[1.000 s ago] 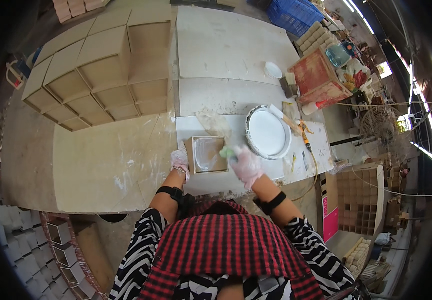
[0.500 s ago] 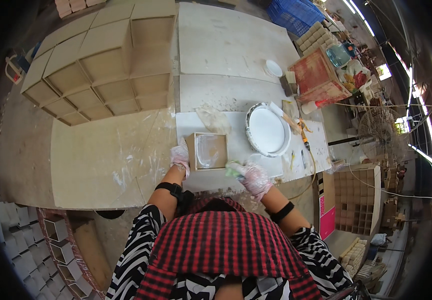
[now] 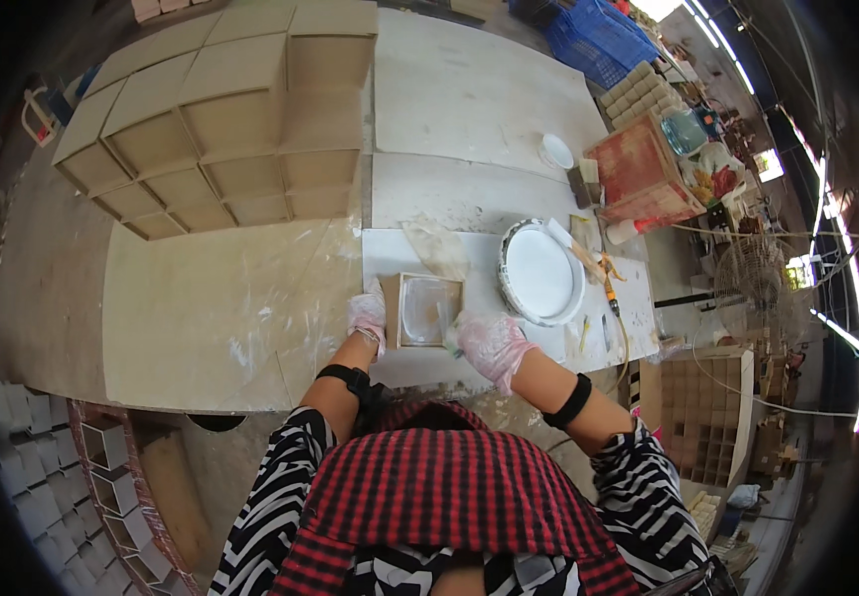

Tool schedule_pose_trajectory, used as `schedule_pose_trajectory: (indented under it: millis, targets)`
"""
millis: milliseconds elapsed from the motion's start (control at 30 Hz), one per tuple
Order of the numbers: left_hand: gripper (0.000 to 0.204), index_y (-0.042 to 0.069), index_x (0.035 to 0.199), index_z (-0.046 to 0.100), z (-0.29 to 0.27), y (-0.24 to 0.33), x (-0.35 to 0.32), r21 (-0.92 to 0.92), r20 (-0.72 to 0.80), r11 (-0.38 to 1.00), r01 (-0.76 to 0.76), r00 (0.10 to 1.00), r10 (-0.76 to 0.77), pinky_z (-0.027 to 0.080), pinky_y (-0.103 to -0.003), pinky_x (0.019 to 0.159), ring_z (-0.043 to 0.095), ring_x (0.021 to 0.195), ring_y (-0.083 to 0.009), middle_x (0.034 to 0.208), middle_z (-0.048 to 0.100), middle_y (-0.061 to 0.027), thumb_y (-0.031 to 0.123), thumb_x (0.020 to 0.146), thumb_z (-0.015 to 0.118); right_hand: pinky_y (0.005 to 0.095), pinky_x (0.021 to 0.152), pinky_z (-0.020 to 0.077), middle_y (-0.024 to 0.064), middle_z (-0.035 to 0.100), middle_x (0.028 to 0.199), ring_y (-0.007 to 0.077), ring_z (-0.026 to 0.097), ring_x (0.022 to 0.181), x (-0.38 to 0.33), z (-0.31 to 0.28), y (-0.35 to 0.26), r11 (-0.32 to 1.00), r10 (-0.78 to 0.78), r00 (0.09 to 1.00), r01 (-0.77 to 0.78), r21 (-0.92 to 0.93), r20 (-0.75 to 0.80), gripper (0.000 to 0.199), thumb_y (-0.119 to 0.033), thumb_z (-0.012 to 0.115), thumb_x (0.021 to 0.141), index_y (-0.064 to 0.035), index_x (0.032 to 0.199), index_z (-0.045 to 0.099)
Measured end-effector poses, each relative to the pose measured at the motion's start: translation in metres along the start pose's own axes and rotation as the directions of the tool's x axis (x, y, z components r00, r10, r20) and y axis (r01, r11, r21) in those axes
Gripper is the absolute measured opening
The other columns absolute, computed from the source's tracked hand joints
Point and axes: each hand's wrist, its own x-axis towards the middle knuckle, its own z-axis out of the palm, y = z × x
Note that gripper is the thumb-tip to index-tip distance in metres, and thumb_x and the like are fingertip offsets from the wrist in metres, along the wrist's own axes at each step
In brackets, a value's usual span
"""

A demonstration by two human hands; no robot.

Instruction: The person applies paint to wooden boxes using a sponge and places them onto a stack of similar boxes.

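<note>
A small square brown box [image 3: 392, 316] with its open side up stands on the white board in front of me, a wet whitish film inside it. My left hand [image 3: 368, 314], in a thin clear glove, holds the box by its left side. At the near right corner of the box is my gloved right hand [image 3: 495, 348], its fingers closed round a pale green pad [image 3: 453, 339] that mostly hides in the grip. To the right stands a round tub [image 3: 506, 286] of white liquid. A flat brush [image 3: 578, 250] lies across its rim.
Stacked brown boxes [image 3: 235, 119] fill the far left of the table. A crumpled clear plastic sheet [image 3: 435, 246] lies behind the box. Farther right are a white bowl [image 3: 555, 151], a reddish crate [image 3: 638, 169] and an orange-handled tool [image 3: 609, 281] with a hose.
My right hand has moved in against the right side of the box with the green pad. My left hand stays at the box's left side. The whole view has shifted slightly.
</note>
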Motion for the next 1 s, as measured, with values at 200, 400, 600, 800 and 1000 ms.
schedule_pose_trajectory:
  millis: [200, 400, 600, 800, 1000]
  targets:
    - [0.066, -0.002, 0.121, 0.05, 0.023, -0.013, -0.007, -0.111, -0.09, 0.99, -0.091, 0.993, 0.081, 0.037, -0.038, 0.097, 0.046, 0.117, -0.0359, 0.124, 0.049, -0.0225, 0.053, 0.089, 0.031, 0.0402, 0.062, 0.0499, 0.0116, 0.059, 0.083, 0.0288, 0.061, 0.075, 0.034, 0.007, 0.013, 0.993, -0.074, 0.951, 0.041, -0.115, -0.3, 0.012, -0.02, 0.058, 0.074, -0.015, 0.085, 0.058]
    - [0.066, -0.001, 0.12, 0.05, 0.01, -0.007, -0.015, -0.084, -0.08, 0.995, -0.061, 0.995, 0.055, 0.037, -0.038, 0.097, 0.046, 0.117, -0.0359, 0.123, 0.049, -0.0224, 0.053, 0.089, 0.031, 0.0404, 0.07, 0.0499, 0.0103, 0.061, 0.083, 0.0273, 0.061, 0.078, 0.016, 0.024, -0.003, 0.953, -0.296, 0.924, 0.303, -0.011, -0.24, 0.013, -0.018, 0.056, 0.077, -0.0175, 0.088, 0.062]
    - [0.065, -0.001, 0.12, 0.051, 0.009, -0.003, -0.014, -0.052, -0.06, 0.996, -0.071, 0.996, 0.068, 0.037, -0.038, 0.096, 0.046, 0.117, -0.036, 0.123, 0.05, -0.0223, 0.052, 0.089, 0.031, 0.0415, 0.073, 0.0486, 0.0152, 0.06, 0.091, 0.0327, 0.061, 0.082, 0.037, 0.01, -0.012, 0.973, 0.021, 0.96, 0.044, 0.227, -0.278, 0.019, -0.026, 0.055, 0.081, -0.0126, 0.093, 0.062]
    - [0.065, -0.001, 0.12, 0.051, 0.008, -0.003, -0.019, -0.038, -0.059, 0.997, -0.059, 0.997, 0.057, 0.037, -0.038, 0.096, 0.046, 0.117, -0.036, 0.123, 0.05, -0.0222, 0.052, 0.089, 0.031, 0.0372, 0.076, 0.0484, 0.0135, 0.061, 0.099, 0.0304, 0.06, 0.088, 0.01, 0.002, -0.017, 0.925, -0.301, 0.953, 0.301, 0.234, -0.036, 0.023, -0.02, 0.057, 0.078, -0.0145, 0.099, 0.063]
    - [0.064, -0.001, 0.119, 0.052, 0.009, -0.001, -0.02, -0.018, -0.046, 0.998, -0.067, 0.997, 0.066, 0.038, -0.038, 0.096, 0.046, 0.117, -0.036, 0.122, 0.05, -0.0221, 0.052, 0.089, 0.03, 0.0378, 0.074, 0.0485, 0.0122, 0.06, 0.098, 0.0307, 0.06, 0.085, 0.018, 0.011, -0.033, 0.907, -0.005, 0.974, 0.1, 0.408, -0.227, 0.024, -0.018, 0.058, 0.076, -0.0151, 0.099, 0.063]
